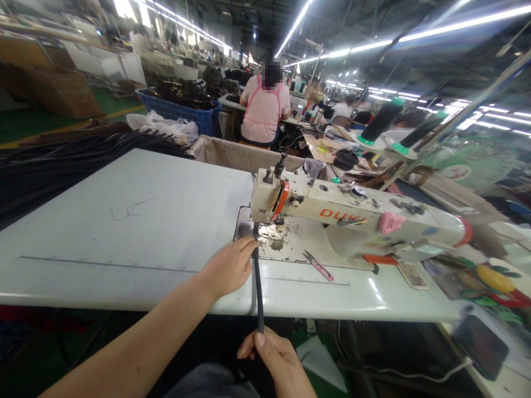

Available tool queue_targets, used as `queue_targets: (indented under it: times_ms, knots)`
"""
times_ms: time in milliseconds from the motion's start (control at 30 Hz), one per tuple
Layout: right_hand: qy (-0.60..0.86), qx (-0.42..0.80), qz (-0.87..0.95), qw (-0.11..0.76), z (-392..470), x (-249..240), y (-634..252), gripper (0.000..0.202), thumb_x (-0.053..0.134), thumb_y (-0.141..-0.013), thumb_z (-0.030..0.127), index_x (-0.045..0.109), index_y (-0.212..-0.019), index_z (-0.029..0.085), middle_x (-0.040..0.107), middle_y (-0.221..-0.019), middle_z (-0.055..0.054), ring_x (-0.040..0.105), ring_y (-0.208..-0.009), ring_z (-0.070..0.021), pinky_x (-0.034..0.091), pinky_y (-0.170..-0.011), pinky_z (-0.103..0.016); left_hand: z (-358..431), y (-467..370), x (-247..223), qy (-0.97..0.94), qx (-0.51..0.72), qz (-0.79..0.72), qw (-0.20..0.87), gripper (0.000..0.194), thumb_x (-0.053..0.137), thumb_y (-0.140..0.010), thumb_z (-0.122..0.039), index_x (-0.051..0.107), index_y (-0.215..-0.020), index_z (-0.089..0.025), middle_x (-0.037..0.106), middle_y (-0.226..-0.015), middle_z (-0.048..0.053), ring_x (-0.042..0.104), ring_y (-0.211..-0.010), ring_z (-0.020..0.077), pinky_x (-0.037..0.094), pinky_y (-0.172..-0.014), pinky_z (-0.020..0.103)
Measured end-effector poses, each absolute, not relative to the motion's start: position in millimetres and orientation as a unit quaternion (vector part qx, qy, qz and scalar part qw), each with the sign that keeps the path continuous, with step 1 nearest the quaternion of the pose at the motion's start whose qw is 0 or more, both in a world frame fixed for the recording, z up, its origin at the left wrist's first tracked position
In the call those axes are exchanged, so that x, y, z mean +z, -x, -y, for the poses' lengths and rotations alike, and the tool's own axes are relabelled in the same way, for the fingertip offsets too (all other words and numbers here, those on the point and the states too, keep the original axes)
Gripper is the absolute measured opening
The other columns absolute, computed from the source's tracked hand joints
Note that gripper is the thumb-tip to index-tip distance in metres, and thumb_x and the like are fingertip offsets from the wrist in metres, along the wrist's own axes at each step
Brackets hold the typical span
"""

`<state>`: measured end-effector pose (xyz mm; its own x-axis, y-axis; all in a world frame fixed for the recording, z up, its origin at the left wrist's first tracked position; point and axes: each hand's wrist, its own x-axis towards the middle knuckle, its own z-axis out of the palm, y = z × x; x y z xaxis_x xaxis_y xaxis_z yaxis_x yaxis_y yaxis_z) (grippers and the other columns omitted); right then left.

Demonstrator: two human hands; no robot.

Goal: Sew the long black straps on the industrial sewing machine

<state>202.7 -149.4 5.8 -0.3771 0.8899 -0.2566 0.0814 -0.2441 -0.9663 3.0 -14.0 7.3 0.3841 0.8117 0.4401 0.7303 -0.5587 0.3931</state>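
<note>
Many lights [456, 26], white tabletop [186, 204]: right hand [276, 354] pinches, close-fingered left hand [230, 268] touches, black strip [259, 296].

Standing at the near edge of the table [83, 235], I have a machine [309, 204] on it at one o'clock, snips [320, 267] before that, a strip [259, 290] leading from it to six. Beyond the table: straps [62, 163] at ten, basket [178, 106] at eleven, person [265, 113] at twelve. Phone [481, 345] at three.
</note>
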Motion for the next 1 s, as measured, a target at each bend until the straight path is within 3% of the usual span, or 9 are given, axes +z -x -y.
queue_targets:
  times_ms: [200,400,500,633,767,1000]
  knots:
    - [0.446,0.646,0.535,0.311,149.1,17.8,-209.1,0.059,0.052,-0.100,0.066,0.079,-0.078,0.019,0.073,-0.079,-0.007,0.063,-0.079,-0.0206,0.046,-0.079,-0.032,16.3,-5.2,14.7,-0.827,0.309,-0.465,0.060,0.044,0.059,-0.089,-0.012,0.058,-0.132,-0.017,0.062,-0.137,0.015,0.065,-0.122,0.0267,0.056,-0.109,0.042]
    - [0.474,0.597,0.585,0.278,145.8,24.9,-207.3,0.064,0.047,-0.100,0.070,0.079,-0.079,0.019,0.069,-0.080,-0.007,0.064,-0.078,-0.0206,0.048,-0.078,-0.032,18.6,-3.3,23.2,-0.848,0.292,-0.442,0.009,0.022,0.059,-0.092,-0.012,0.065,-0.113,-0.017,0.069,-0.118,0.011,0.066,-0.110,0.0270,0.056,-0.101,0.045]
    - [0.512,0.546,0.610,0.259,145.0,18.7,-204.9,0.068,0.045,-0.099,0.073,0.080,-0.082,0.018,0.070,-0.080,-0.009,0.066,-0.079,-0.0234,0.048,-0.077,-0.034,17.7,-1.8,23.1,-0.845,0.292,-0.447,0.007,0.029,0.052,-0.092,-0.006,0.064,-0.115,-0.017,0.069,-0.119,0.011,0.066,-0.109,0.0258,0.055,-0.101,0.045]
    - [0.571,0.462,0.636,0.234,146.1,11.2,-207.4,0.059,0.048,-0.099,0.065,0.079,-0.087,0.017,0.068,-0.076,-0.010,0.065,-0.081,-0.0263,0.046,-0.076,-0.037,14.4,-0.9,18.7,-0.826,0.300,-0.476,0.022,0.037,0.047,-0.087,0.002,0.064,-0.115,-0.015,0.068,-0.120,0.011,0.065,-0.110,0.0254,0.054,-0.103,0.044]
    - [0.574,0.564,0.541,0.245,146.9,7.5,-209.1,0.059,0.057,-0.093,0.068,0.073,-0.114,0.015,0.060,-0.062,0.000,0.054,-0.060,-0.0175,0.041,-0.061,-0.030,12.5,-1.1,15.7,-0.822,0.304,-0.480,0.028,0.037,0.047,-0.087,0.001,0.064,-0.115,-0.014,0.068,-0.120,0.012,0.065,-0.111,0.0257,0.054,-0.104,0.044]
    - [0.528,0.671,0.446,0.268,144.1,7.2,-204.1,0.072,0.066,-0.077,0.085,0.068,-0.100,0.016,0.064,-0.057,0.002,0.054,-0.053,-0.0127,0.036,-0.049,-0.022,10.9,-0.9,18.1,-0.842,0.293,-0.451,0.045,0.042,0.049,-0.093,-0.002,0.065,-0.128,-0.018,0.065,-0.126,0.011,0.063,-0.114,0.0243,0.055,-0.103,0.042]
